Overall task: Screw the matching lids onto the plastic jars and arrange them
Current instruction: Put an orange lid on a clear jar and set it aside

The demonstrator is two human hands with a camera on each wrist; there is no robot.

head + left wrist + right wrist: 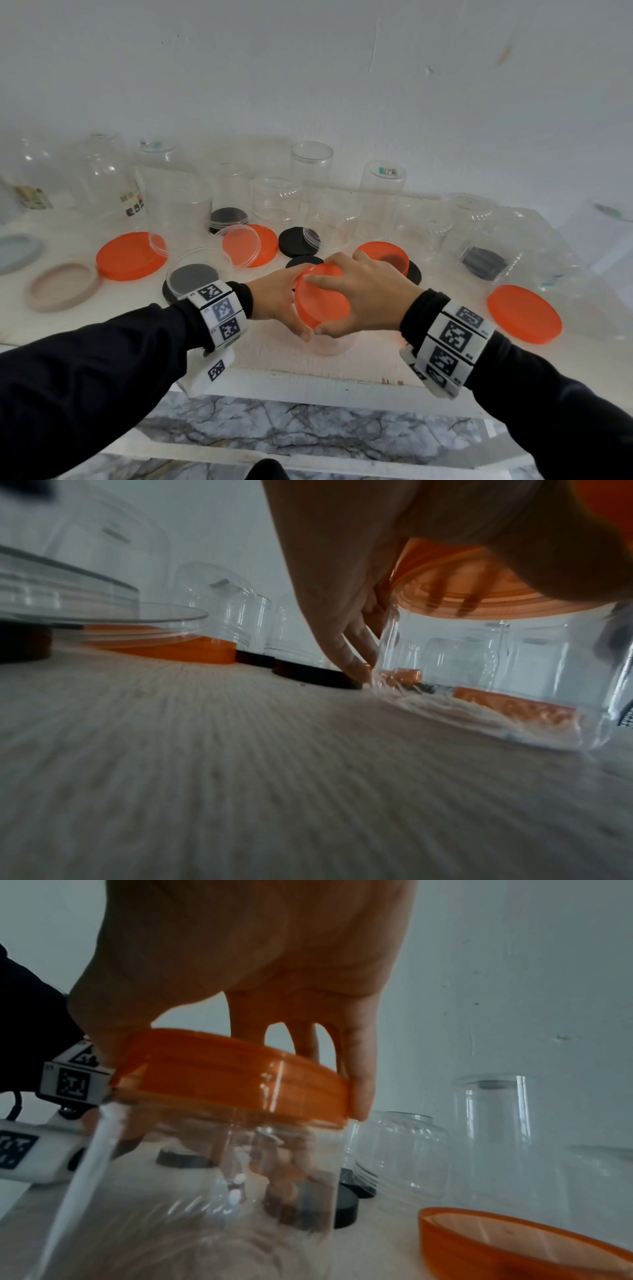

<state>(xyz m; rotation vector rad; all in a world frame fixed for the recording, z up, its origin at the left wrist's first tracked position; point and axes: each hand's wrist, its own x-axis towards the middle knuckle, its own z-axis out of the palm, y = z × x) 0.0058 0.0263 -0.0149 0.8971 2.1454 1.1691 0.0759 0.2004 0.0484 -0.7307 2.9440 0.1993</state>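
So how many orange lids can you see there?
5: one far left, one centre back under a clear lid, one upturned behind the hands, one on the held jar, one right. More may be hidden.

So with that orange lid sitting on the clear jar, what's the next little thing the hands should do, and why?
Probably twist the orange lid with the right hand while the left hand steadies the clear jar. The lid already sits on the jar's mouth with fingers curled round its rim, but looks slightly tilted, so it likely isn't fully screwed down yet.
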